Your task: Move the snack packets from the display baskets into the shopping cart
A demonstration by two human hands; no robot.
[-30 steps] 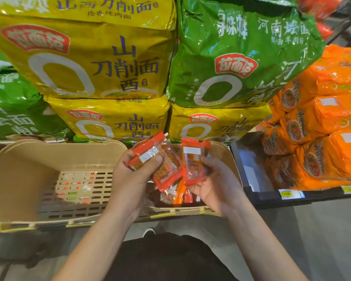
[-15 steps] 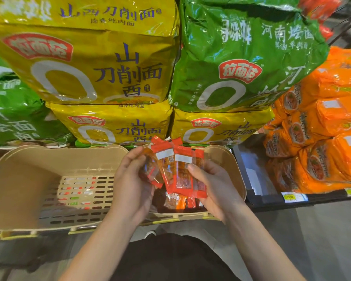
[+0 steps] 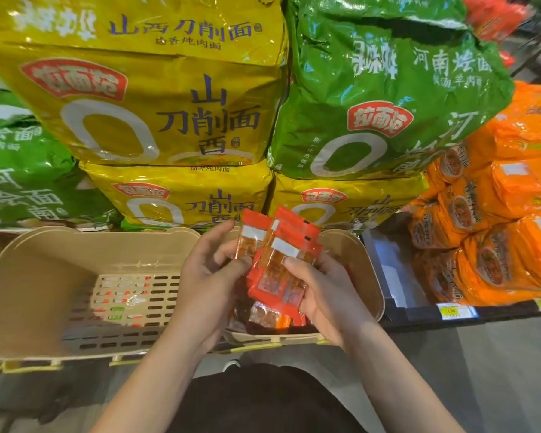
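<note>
Both hands hold one bunch of small red snack packets (image 3: 277, 254) with white labels above the right beige display basket (image 3: 367, 276). My left hand (image 3: 208, 276) pinches the bunch's left side with thumb and fingers. My right hand (image 3: 324, 289) grips its right side, thumb on the front. Beneath the hands, more red and orange packets (image 3: 264, 317) lie in that basket. The left beige basket (image 3: 44, 276) has a slotted floor and holds no packets that I can see. No shopping cart is in view.
Large yellow noodle bags (image 3: 156, 107) and green noodle bags (image 3: 384, 98) are stacked right behind the baskets. Orange packs (image 3: 497, 229) fill a dark shelf on the right, with price tags (image 3: 456, 310) on its edge. Grey floor lies below on the right.
The two separate handfuls of packets came together into one bunch held by both hands. The bunch has risen a little above the right basket.
</note>
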